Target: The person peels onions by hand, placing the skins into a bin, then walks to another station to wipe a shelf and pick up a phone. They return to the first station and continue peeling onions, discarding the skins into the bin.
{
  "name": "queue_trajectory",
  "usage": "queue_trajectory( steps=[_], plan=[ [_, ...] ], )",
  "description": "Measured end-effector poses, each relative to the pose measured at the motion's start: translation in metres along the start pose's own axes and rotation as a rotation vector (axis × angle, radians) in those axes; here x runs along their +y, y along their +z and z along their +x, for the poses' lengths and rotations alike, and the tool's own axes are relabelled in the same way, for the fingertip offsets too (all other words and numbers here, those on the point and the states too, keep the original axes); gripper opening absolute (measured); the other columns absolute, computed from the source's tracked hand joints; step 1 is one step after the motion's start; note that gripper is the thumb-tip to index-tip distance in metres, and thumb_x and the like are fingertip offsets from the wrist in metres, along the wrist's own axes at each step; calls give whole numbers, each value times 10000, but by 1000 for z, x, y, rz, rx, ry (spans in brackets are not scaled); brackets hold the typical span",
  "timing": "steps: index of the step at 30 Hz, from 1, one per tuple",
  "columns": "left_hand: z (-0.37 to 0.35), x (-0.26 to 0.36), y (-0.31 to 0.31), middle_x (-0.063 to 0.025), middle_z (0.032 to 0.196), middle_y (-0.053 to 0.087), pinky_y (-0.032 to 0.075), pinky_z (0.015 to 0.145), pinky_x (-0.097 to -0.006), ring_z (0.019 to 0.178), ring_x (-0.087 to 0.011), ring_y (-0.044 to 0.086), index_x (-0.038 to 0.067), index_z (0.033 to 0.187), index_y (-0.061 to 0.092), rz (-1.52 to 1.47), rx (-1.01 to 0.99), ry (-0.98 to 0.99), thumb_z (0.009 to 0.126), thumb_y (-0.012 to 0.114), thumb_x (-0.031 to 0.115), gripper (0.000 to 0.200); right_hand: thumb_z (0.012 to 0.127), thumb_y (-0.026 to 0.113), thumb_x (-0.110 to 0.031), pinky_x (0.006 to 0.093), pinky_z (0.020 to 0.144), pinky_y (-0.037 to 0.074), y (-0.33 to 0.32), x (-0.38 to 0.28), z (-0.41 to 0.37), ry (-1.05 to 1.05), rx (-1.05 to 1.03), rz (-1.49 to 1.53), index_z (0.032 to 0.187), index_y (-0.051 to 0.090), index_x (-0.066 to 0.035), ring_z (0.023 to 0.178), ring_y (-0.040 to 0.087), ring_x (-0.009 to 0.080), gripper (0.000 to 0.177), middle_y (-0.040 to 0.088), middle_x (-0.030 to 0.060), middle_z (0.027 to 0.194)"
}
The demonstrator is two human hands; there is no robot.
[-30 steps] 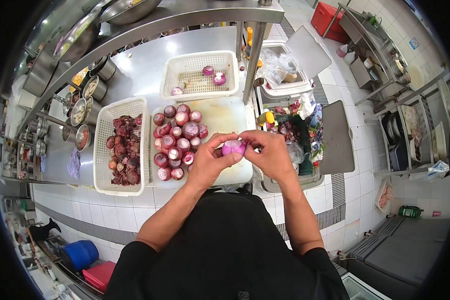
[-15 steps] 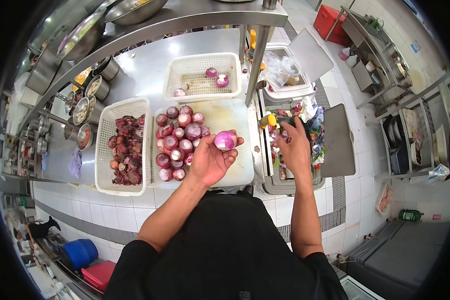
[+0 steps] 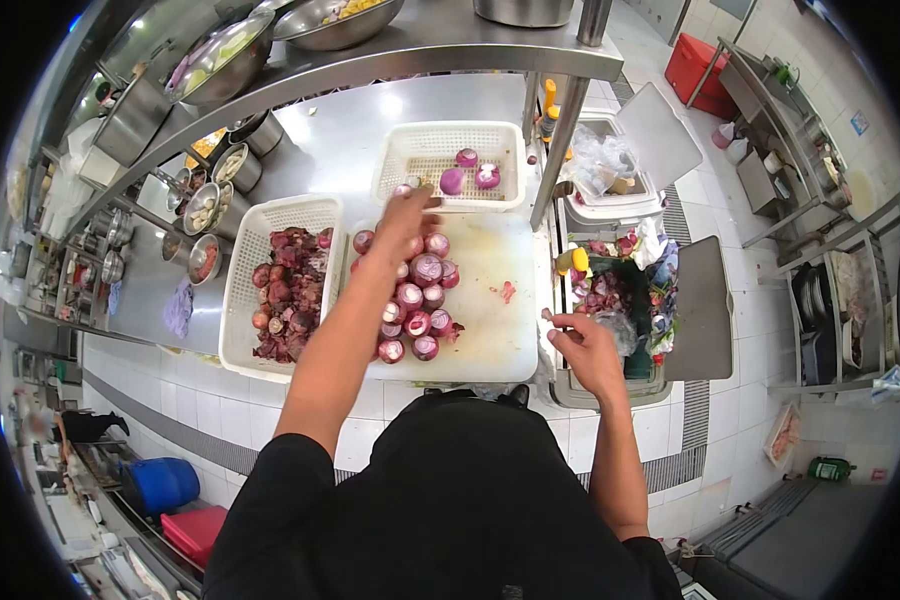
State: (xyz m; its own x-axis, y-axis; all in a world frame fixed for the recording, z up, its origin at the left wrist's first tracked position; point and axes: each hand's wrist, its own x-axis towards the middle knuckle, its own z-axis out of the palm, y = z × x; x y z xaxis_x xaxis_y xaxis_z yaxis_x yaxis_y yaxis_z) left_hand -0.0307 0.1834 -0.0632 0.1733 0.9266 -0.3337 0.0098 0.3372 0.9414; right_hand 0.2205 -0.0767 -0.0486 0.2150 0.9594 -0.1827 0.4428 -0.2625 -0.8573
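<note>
My left hand [image 3: 407, 222] reaches over the near edge of a white perforated basket [image 3: 383, 165], its fingers stretched out and nothing in them. Just beyond its fingertips a peeled purple onion [image 3: 452, 181] lies in the basket, beside a few other onions [image 3: 487, 176]. Below my left forearm, a cluster of red onions with cut ends [image 3: 426, 269] covers the left part of a white cutting board [image 3: 490, 330]. At the board's right edge, my right hand [image 3: 587, 352] is closed with thumb and forefinger near each other; a small bit at the fingertips is too small to name.
A second white basket [image 3: 232, 330] at left holds unpeeled onions and dark skins [image 3: 288, 285]. Right of the board stands a scrap bin [image 3: 620, 395] with peelings and a yellow-capped bottle [image 3: 572, 261]. A steel shelf [image 3: 450, 62] crosses above, its post [image 3: 562, 150] near the basket.
My left hand has moved forward from above the board and let go of the purple onion, which now lies in the far basket. My right hand has drawn back from the bin toward the board.
</note>
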Motion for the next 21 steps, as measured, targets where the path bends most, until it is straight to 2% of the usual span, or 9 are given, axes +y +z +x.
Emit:
queue_trajectory(
  steps=[2,3,5,11,14,16,17,19,21],
  plan=[
    [3,6,-33,-178,1003,709,536,815,-391,926,-284,695,-8,1134,656,691,144,241,863,646,374,468,843,717,-220,339,724,513,-3,8,-5,22,10,-1,1091,701,8,769,644,217,337,709,148,973],
    [2,4,-39,-178,1003,709,536,815,-391,926,-284,695,-8,1134,656,696,143,244,863,646,374,468,841,718,-220,338,717,509,-3,11,-6,42,21,-8,1089,702,5,757,635,213,335,707,142,948],
    [-11,-6,-46,-209,1064,703,522,863,-412,992,-322,678,-12,1176,640,1240,135,205,776,710,487,643,838,718,-220,340,709,504,-5,8,-9,70,19,-23,1091,701,5,750,623,206,339,699,142,922],
    [-18,-30,-33,-219,1088,692,498,932,-451,1058,-378,652,46,1141,662,1357,198,33,712,710,561,672,849,715,-224,336,701,506,5,3,-4,8,15,24,1043,705,12,725,636,220,305,698,155,861],
    [-18,-30,-37,-207,1099,688,512,910,-427,1015,-344,671,37,1169,657,1252,287,156,708,758,484,650,859,709,-217,333,713,512,8,-9,4,-74,32,39,1005,699,23,738,655,227,281,694,150,862],
    [-48,-11,-27,-149,1045,695,532,842,-339,943,-212,676,-29,1229,612,681,38,381,771,755,228,545,857,701,-173,327,734,519,4,-30,4,-67,35,-42,987,689,30,781,673,225,242,691,145,898],
    [-60,-12,-22,-149,1045,695,532,842,-339,943,-212,676,-29,1229,612,677,26,379,771,755,228,545,857,701,-173,327,734,519,5,-36,6,-57,42,-47,987,689,30,781,673,225,242,691,145,898],
    [-84,-15,-12,-88,1087,662,514,851,-276,952,-136,639,-27,1340,533,-129,-409,118,798,700,15,569,849,694,-129,329,749,523,9,-47,10,-296,62,62,1017,679,23,801,679,231,227,686,143,947],
    [-112,-11,2,-76,1121,649,514,850,-272,965,-132,636,-12,1366,511,-233,-477,103,808,691,-8,586,845,692,-116,333,758,527,12,-67,13,-363,61,64,1054,674,14,809,682,237,246,686,145,972]
  ],
)
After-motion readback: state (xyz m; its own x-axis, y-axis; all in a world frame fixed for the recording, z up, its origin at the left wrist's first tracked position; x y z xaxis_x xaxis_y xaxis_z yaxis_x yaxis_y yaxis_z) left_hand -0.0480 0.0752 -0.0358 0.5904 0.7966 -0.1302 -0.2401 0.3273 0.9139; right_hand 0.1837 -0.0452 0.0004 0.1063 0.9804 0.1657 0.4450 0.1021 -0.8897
